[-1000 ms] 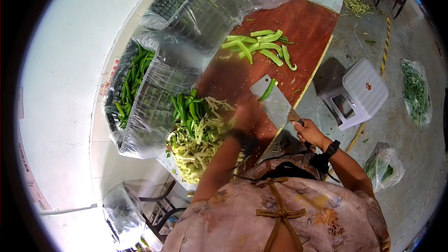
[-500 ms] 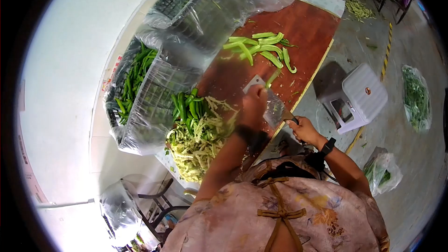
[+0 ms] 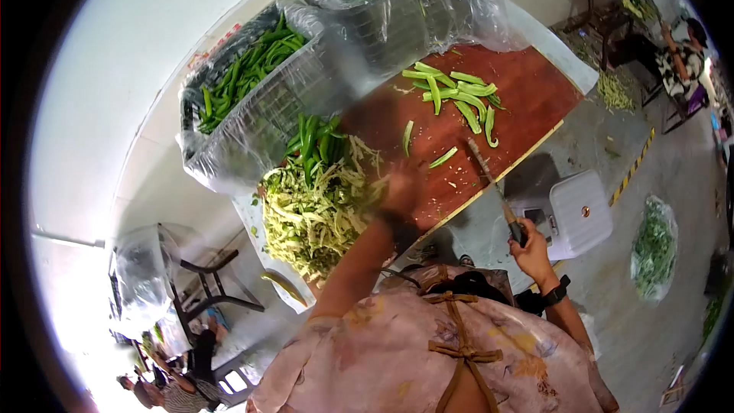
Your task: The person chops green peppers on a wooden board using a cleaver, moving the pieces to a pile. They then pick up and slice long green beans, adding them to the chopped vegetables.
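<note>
My right hand is wrapped round the handle of a cleaver. Its blade, seen nearly edge-on, points up over the red-brown board. My left hand is smeared by motion at the board's near left part, so its fingers cannot be made out. It is close to a heap of pale pepper cores and seeds. Whole green peppers lie on that heap. Two slim pepper pieces lie between the hands. Farther up the board are several split green peppers.
Plastic-lined crates border the board; the left one holds green peppers. A grey stool stands right of the table. On the floor is a bag of greens. Other people sit at top right and lower left.
The cleaver has moved right, its blade turned from flat to nearly edge-on. My left hand has left the blade and moved down-left. Slim pepper pieces now lie on the board. The view has shifted.
</note>
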`<state>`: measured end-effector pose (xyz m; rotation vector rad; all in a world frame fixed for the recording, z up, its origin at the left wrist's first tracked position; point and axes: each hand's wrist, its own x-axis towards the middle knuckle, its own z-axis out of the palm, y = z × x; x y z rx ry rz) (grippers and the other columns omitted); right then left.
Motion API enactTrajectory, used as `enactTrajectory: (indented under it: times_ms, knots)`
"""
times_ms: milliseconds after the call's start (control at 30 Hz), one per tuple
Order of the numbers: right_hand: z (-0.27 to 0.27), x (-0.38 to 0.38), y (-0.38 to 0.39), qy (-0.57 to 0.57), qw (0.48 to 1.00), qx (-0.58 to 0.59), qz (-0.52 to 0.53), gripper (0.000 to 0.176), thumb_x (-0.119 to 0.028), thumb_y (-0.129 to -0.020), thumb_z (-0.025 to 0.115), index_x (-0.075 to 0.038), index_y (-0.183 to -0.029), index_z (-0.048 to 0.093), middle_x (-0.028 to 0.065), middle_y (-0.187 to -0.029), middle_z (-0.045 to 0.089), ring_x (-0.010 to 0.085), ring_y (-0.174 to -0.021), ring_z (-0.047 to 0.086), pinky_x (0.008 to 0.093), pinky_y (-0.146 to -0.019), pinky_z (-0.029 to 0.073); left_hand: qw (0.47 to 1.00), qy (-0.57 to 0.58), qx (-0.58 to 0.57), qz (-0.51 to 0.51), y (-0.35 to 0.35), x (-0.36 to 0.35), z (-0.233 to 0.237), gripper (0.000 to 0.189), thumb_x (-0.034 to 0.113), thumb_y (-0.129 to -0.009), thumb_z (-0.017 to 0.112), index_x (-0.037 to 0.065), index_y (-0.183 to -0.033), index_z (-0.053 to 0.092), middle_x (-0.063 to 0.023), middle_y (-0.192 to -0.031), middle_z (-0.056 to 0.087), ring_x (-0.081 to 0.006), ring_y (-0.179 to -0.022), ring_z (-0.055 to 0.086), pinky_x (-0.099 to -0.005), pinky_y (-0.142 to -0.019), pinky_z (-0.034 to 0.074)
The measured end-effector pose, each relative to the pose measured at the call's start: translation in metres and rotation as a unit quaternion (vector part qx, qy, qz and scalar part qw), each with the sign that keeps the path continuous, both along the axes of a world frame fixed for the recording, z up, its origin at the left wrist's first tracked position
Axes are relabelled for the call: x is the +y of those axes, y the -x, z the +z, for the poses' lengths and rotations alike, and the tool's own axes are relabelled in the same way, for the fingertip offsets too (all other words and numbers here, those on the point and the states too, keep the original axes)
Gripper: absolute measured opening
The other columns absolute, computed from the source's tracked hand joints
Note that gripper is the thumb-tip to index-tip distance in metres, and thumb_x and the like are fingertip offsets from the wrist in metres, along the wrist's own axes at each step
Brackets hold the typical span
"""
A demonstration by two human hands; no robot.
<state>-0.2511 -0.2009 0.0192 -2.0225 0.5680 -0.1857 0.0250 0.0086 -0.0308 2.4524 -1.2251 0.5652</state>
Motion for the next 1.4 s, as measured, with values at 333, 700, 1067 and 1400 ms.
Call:
enactTrajectory:
  times_ms: [333, 700, 1067, 1400]
  knots:
    - [0.051, -0.005, 0.005, 0.177, 0.978, -0.019, 0.110, 0.052, -0.006, -0.075, 0.065, -0.008, -0.126, 0.057, 0.0227, -0.089, 0.064, 0.0393, -0.077, 0.062, 0.0433, -0.069, 0.050, 0.997, -0.012, 0.076, -0.030, 0.059, -0.037, 0.023, 0.025, 0.014, -0.078, 0.056, 0.006, -0.100, 0.065, -0.0082, -0.088, 0.057, -0.0265, -0.089, 0.056, -0.0392, -0.077, 0.043]
    - [0.073, 0.005, 0.002, 0.332, 0.924, 0.050, 0.182, 0.046, -0.016, -0.082, 0.061, -0.014, -0.127, 0.057, 0.0175, -0.074, 0.059, 0.0355, -0.063, 0.059, 0.0460, -0.059, 0.048, 0.992, 0.024, 0.119, -0.030, 0.063, -0.037, 0.018, 0.025, 0.026, -0.076, 0.068, 0.003, -0.084, 0.066, -0.0135, -0.083, 0.058, -0.0327, -0.086, 0.056, -0.0443, -0.074, 0.046]
    - [0.072, 0.010, -0.014, 0.349, 0.911, 0.055, 0.212, 0.043, -0.010, -0.082, 0.053, -0.010, -0.125, 0.058, 0.0209, -0.070, 0.057, 0.0371, -0.055, 0.059, 0.0466, -0.053, 0.048, 0.994, 0.017, 0.096, -0.046, 0.059, -0.029, 0.019, 0.026, 0.027, -0.079, 0.067, 0.006, -0.094, 0.067, -0.0103, -0.086, 0.060, -0.0293, -0.083, 0.058, -0.0420, -0.070, 0.046]
    - [0.056, 0.013, -0.041, 0.356, 0.912, 0.043, 0.200, 0.044, -0.013, -0.080, 0.061, -0.013, -0.124, 0.059, 0.0222, -0.073, 0.058, 0.0379, -0.059, 0.059, 0.0482, -0.054, 0.047, 0.990, -0.033, 0.131, -0.049, 0.058, -0.029, 0.017, 0.035, 0.034, -0.082, 0.065, 0.011, -0.109, 0.067, -0.0076, -0.105, 0.061, -0.0288, -0.102, 0.055, -0.0437, -0.087, 0.043]
